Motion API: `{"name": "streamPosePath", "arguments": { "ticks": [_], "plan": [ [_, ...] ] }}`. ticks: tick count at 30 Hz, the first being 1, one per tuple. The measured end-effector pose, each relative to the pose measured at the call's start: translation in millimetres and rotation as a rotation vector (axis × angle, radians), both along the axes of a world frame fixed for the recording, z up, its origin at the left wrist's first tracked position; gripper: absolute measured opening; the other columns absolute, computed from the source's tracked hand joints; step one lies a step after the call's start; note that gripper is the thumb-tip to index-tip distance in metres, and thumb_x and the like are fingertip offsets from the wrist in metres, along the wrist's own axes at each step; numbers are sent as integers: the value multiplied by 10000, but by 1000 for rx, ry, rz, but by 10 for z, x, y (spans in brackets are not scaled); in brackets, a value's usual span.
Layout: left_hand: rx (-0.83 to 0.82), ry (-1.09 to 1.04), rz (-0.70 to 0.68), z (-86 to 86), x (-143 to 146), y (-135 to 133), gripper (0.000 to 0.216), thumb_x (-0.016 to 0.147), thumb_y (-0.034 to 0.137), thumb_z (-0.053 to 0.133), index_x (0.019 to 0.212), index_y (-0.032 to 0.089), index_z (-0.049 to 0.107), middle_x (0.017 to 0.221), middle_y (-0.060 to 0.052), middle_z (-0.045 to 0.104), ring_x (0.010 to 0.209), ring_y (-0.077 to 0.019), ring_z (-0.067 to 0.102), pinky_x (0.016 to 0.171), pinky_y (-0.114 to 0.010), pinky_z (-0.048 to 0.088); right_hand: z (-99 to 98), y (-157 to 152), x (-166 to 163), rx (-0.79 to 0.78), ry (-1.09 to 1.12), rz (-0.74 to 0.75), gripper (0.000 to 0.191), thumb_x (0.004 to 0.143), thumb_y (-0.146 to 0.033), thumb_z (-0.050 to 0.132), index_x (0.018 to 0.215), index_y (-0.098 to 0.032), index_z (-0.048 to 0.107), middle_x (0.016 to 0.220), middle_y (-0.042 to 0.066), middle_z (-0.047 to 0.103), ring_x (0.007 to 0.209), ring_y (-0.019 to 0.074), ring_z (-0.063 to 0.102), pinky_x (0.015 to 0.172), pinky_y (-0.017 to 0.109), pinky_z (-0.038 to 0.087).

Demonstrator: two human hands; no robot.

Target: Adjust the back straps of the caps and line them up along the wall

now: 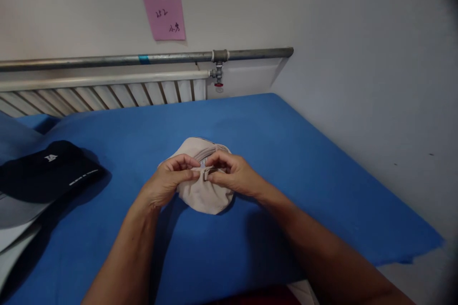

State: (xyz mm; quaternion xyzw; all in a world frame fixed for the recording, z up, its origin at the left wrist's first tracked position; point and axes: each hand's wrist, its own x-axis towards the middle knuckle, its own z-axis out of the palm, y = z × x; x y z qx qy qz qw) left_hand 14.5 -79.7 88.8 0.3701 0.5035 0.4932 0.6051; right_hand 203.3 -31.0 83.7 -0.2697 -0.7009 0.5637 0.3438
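Note:
A beige cap [205, 198] lies on the blue cloth [211, 248] in front of me, its back strap and small metal buckle [205, 174] facing up. With thumb and fingers pinched, my left hand [171, 176] grips the strap on the buckle's left side. My right hand [234, 174] pinches the strap at the buckle from the right. Both hands rest close together over the cap, fingertips nearly meeting. The fingers cover part of the strap and the cap's opening.
At the left, a dark cap [43, 171] with white lettering lies with other grey and white caps. Behind the cloth run a white radiator [118, 95] and a metal pipe [179, 58] with a red-handled valve [219, 85]. A pink note [164, 16] hangs on the wall.

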Motion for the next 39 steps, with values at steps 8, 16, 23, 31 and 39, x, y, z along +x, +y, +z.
{"name": "streamPosePath", "arguments": {
  "ticks": [8, 16, 23, 31, 39],
  "plan": [
    [35, 21, -57, 10, 29, -31, 233, 577, 177, 829, 750, 157, 674, 652, 27, 650, 578, -75, 581, 566, -175, 456, -50, -52, -47, 230, -162, -109, 105, 709, -114, 585, 767, -199, 567, 697, -42, 547, 640, 102, 483, 614, 241, 401],
    [16, 41, -10, -43, -54, 5, 277, 578, 222, 840, 781, 149, 665, 682, 16, 648, 588, -81, 581, 563, -180, 447, 10, -33, -21, 151, -105, -102, 79, 754, -181, 611, 832, -188, 602, 773, -19, 579, 704, 111, 519, 655, 254, 418],
    [95, 177, -197, -37, -126, -28, 302, 730, 287, 764, 1002, 196, 668, 850, -2, 660, 735, -108, 594, 663, -210, 448, 43, 68, 190, -222, 2, 28, 170, 702, -163, 639, 870, -186, 623, 725, -31, 593, 577, 79, 514, 530, 220, 388],
    [309, 481, -292, 50, -71, -75, 177, 862, 329, 607, 973, 212, 682, 1026, -19, 649, 940, -159, 566, 837, -265, 427, 103, 105, 268, -222, 77, -15, 112, 698, -171, 636, 807, -177, 609, 640, -59, 553, 500, 51, 457, 478, 191, 334],
    [384, 733, -334, 190, 97, -187, 276, 896, 414, 536, 929, 174, 666, 839, -26, 616, 748, -146, 546, 656, -250, 417, 186, -16, 282, 213, -20, -93, 98, 758, -113, 569, 791, -176, 635, 671, -45, 568, 563, 70, 462, 554, 209, 373]
  ]
}}
